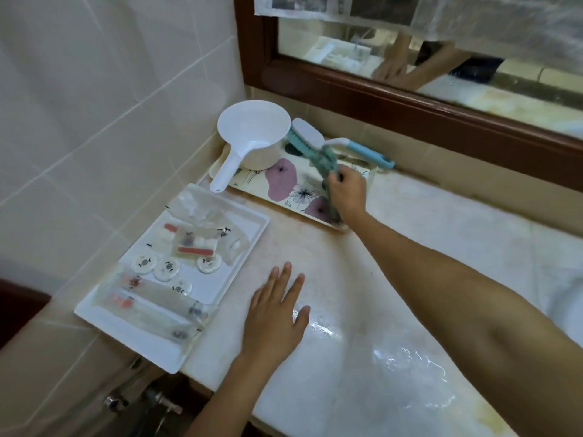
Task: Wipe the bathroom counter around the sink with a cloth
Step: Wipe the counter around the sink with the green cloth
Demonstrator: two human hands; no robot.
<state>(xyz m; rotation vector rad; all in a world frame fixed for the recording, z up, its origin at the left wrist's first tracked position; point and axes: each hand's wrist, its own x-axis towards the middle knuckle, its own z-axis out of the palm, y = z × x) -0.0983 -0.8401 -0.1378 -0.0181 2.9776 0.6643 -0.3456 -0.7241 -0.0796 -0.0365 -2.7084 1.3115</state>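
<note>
One cloth (325, 159) (blurry, perhaps bunched) dangles from the right hand (347, 193).

The counter (410, 247) is cream marble with faint pale veins and some yellowish stains near its front edge. The cloth (325, 159) is teal green. The water scoop (252, 134) is plain white. The floral tray (252, 187) is cream, printed with mauve blots and thin black line flowers. The scrub brush (307, 132) has a white back, turquoise bristles and a handle in white and light blue. The toiletry tray (249, 228) is white. The round lids (166, 269) on it are white with a small black emblem, and the clear packets (195, 244) show red-orange strips. The mirror frame (378, 99) is dark reddish brown. The wall tiles (94, 89) are off-white with paler joints.
</note>
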